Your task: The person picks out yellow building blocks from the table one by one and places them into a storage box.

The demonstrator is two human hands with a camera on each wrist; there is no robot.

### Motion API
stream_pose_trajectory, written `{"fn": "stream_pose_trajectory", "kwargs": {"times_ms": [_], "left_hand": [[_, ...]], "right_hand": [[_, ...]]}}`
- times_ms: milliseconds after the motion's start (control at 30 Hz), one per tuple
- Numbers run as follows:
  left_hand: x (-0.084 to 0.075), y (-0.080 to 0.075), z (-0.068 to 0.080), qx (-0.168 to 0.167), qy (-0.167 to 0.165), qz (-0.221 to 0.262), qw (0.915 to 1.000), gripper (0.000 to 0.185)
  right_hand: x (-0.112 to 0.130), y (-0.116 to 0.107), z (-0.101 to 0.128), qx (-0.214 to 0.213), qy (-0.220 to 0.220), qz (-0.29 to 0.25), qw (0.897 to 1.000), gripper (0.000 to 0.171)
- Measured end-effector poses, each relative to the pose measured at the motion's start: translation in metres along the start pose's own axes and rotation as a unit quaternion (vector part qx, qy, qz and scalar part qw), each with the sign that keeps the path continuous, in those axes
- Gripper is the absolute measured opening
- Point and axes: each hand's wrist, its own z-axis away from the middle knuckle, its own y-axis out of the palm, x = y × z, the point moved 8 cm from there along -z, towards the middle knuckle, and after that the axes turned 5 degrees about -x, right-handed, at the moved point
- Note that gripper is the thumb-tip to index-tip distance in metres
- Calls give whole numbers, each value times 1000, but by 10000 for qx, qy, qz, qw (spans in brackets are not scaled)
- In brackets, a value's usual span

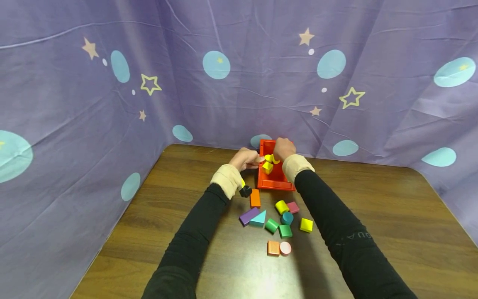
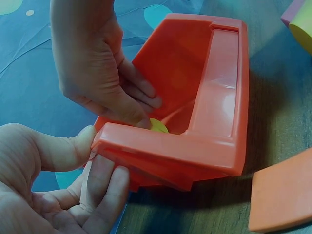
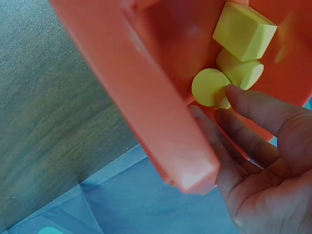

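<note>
A red plastic tray (image 1: pixel 277 182) stands at the far side of the wooden table, close to the curtain. My left hand (image 1: pixel 251 160) pinches its left wall (image 2: pixel 146 139) between thumb and fingers (image 2: pixel 105 178). My right hand (image 1: pixel 279 154) reaches into the tray, and its thumb and fingertips (image 3: pixel 234 95) pinch a yellow cylinder (image 3: pixel 209 87) against the tray floor. A second yellow cylinder (image 3: pixel 241 72) and a yellow cube (image 3: pixel 243 30) lie beside it inside the tray (image 3: pixel 146 92). In the left wrist view only a sliver of the held cylinder (image 2: pixel 159 126) shows under my right hand (image 2: pixel 146 109).
Several loose coloured blocks lie on the table nearer me: an orange slab (image 1: pixel 255 198), a purple block (image 1: pixel 248 216), a cyan wedge (image 1: pixel 259 219), a yellow cube (image 1: pixel 306 224), an orange cube (image 1: pixel 273 248). A purple curtain (image 1: pixel 224 104) closes in the back and sides.
</note>
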Motion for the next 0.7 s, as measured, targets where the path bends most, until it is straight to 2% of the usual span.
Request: {"fn": "stream_pose_trajectory", "kwargs": {"times_ms": [267, 700], "left_hand": [[0, 1, 0, 74, -79, 30, 9999, 6], [0, -1, 2, 72, -67, -67, 9999, 8]], "right_hand": [[1, 0, 2, -112, -98, 4, 9999, 28], [1, 0, 3, -317, -65, 14, 9995, 29]]}}
